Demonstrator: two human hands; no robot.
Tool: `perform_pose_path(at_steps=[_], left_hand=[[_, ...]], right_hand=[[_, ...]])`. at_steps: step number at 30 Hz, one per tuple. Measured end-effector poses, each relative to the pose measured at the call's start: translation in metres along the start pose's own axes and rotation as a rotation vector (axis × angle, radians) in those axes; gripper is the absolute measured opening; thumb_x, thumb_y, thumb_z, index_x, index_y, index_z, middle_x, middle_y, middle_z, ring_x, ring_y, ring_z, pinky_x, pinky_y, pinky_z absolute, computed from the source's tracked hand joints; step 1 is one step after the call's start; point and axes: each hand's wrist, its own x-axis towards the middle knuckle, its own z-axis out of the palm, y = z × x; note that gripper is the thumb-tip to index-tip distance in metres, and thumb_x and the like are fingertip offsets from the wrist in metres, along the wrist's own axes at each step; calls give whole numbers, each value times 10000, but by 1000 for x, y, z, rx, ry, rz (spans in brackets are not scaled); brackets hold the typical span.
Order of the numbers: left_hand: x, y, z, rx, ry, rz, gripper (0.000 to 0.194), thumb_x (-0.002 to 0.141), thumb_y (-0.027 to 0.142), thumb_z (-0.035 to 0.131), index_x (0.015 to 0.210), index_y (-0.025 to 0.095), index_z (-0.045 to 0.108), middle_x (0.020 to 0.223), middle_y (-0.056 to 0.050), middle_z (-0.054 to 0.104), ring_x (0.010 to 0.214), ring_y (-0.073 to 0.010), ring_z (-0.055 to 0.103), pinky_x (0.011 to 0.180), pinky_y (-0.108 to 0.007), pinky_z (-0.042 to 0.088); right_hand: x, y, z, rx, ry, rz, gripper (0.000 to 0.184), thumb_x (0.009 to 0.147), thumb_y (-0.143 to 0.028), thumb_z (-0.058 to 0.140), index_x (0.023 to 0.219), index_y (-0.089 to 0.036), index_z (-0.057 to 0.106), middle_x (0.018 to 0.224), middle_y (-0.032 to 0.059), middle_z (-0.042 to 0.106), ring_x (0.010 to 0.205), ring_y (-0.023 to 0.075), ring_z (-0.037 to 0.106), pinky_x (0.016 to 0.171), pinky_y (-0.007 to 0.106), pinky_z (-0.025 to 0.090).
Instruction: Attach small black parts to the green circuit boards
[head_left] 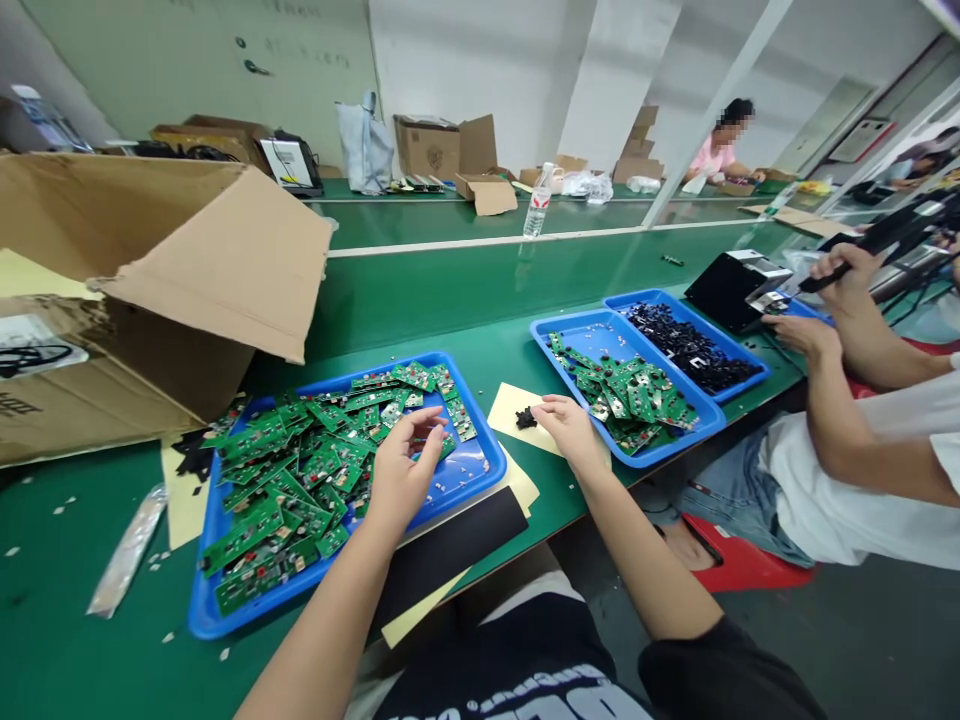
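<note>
My left hand (409,462) hovers over the right part of a blue tray (491,465) heaped with green circuit boards (322,465). Its fingers are loosely curled, with a gap between thumb and fingertips, and I see nothing held there. On a yellow paper sheet (506,403) to the right lies a small cluster of black parts (526,418). The fingertips of my right hand (570,428) are pressed together at the edge of that cluster; whatever is between them is hidden. A second blue tray (551,330) with more boards sits just beyond this hand.
A large open cardboard box (217,250) stands at the left. Black parts (686,345) fill another blue tray (750,385). At the right, a co-worker's hands (814,335) work with a black tool beside a black box (724,290). A water bottle (537,205) stands behind.
</note>
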Motion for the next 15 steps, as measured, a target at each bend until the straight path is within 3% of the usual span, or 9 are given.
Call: perform_pose_path(at_steps=[6,15], left_hand=[[-1,1,-1,-42,17,4,294,809,331,563,1042,167,635,902,-64,687,775,-160,659,688,-272,545],[-1,1,-2,-46,29,11,285,814,327,560,1034,161,631,860,-53,695,736,-155,679,693,-274,561]], right_hand=[[-1,4,5,-52,-21,25,263,743,-416,592,700,-204,741,875,100,689,1014,271,616,913,405,452],[-5,-4,3,-214,-38,-23,187,785,-278,542,724,-184,692,836,89,669,851,223,625,818,348,469]])
